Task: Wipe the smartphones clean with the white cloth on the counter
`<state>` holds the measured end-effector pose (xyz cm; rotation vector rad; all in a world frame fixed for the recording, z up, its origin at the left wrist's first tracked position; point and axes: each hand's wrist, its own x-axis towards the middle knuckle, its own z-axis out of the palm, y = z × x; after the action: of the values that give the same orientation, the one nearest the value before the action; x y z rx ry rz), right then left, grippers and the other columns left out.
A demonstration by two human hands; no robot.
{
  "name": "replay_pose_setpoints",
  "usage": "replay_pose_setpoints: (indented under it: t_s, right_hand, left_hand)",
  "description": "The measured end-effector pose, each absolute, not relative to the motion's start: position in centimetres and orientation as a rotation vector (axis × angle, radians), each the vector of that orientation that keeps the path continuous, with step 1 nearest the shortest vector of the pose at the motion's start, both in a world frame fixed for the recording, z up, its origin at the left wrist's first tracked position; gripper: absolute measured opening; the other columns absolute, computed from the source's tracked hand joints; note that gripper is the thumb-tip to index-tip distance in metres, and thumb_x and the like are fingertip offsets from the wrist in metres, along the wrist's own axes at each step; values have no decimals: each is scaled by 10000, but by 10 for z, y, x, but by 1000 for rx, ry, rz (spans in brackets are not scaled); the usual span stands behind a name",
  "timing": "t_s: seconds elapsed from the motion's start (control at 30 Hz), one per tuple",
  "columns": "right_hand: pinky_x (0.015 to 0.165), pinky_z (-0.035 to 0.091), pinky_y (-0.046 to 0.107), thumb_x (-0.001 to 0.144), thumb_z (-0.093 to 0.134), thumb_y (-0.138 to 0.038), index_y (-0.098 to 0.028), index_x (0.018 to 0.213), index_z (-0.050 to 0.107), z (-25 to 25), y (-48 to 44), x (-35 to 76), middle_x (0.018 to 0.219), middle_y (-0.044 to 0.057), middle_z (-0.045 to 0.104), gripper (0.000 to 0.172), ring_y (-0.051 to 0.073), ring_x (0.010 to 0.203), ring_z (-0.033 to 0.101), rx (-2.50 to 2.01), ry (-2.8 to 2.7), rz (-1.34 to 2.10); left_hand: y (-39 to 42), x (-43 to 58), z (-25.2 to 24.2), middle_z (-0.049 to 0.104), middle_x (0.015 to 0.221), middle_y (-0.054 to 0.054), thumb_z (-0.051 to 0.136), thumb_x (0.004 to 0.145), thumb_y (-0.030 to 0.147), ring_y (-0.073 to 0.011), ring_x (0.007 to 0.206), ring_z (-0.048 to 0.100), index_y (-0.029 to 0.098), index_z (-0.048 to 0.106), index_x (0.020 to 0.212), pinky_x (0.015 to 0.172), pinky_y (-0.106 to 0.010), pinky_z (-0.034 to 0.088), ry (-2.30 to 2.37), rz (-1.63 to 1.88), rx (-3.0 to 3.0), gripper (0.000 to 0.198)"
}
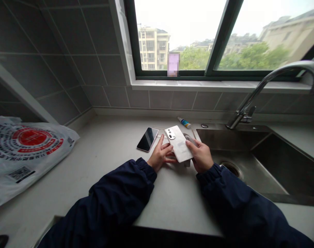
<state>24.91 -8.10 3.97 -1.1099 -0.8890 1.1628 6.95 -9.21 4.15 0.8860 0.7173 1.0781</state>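
A white phone (179, 146) is tilted above the countertop, its back with the oval camera block turned up. My right hand (202, 156) grips it by the right edge, thumb lying on the back. Something grey and soft-looking, perhaps a cloth (190, 138), shows behind the phone by my right fingers; most of it is hidden. At the phone's left edge, my left hand (159, 155) has its fingers spread and thumb raised, the fingertips touching or just under the phone. A second phone (147, 139) with a dark screen lies left of my left hand.
A small blue-and-white tube (184, 122) lies behind the phones. To the right is a steel sink (262, 182) with a curved faucet (260, 86). A printed white plastic bag (30, 151) sits on the countertop (102, 172) at left. Tiled wall and window stand behind.
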Motion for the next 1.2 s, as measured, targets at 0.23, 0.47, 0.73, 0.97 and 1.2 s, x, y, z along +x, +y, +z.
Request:
replay_pose_setpoints:
  t_s: [0.23, 0.47, 0.73, 0.97, 1.2]
  right_hand:
    - [683, 670, 356, 783, 797, -234, -146, 1058, 770, 46, -86, 243, 950, 109, 825, 290, 250, 754, 791, -1030, -805, 1487]
    - [630, 680, 347, 819, 758, -240, -150, 1054, 779, 56, -93, 238, 957, 128, 826, 253, 267, 769, 801, -1002, -864, 1589]
    - [548, 664, 321, 849, 722, -233, -162, 1080, 769, 58, -95, 237, 926, 116, 824, 246, 248, 720, 791, -977, -916, 1651]
    - [529, 616, 249, 906, 668, -215, -152, 1066, 763, 62, -97, 235, 888, 92, 822, 196, 193, 658, 771, -1018, -881, 1695]
    - [607, 621, 256, 936, 650, -253, -128, 1146, 732, 61, -99, 234, 978, 116, 821, 258, 193, 713, 778, -948, -871, 1787]
  left_hand:
    - [-88, 70, 36, 636, 1303, -159, 667, 861, 641, -273, 941, 695, 205, 651, 1273, 656, -407, 638, 593, 971, 743, 600]
    - [-87, 65, 30, 631, 1332, -162, 764, 759, 682, -321, 1092, 661, 242, 580, 1371, 790, -464, 613, 544, 915, 812, 775]
    - [-84, 63, 29, 563, 1444, -175, 808, 660, 736, -357, 1183, 629, 303, 483, 1496, 810, -456, 601, 490, 958, 862, 996]
    - [-85, 69, 28, 682, 1236, -148, 889, 582, 678, -296, 1126, 647, 199, 673, 1240, 801, -331, 560, 576, 1124, 793, 842]
    - [-87, 71, 33, 643, 1376, -187, 869, 580, 704, -365, 1249, 606, 159, 690, 1191, 872, -374, 536, 618, 1261, 799, 838]
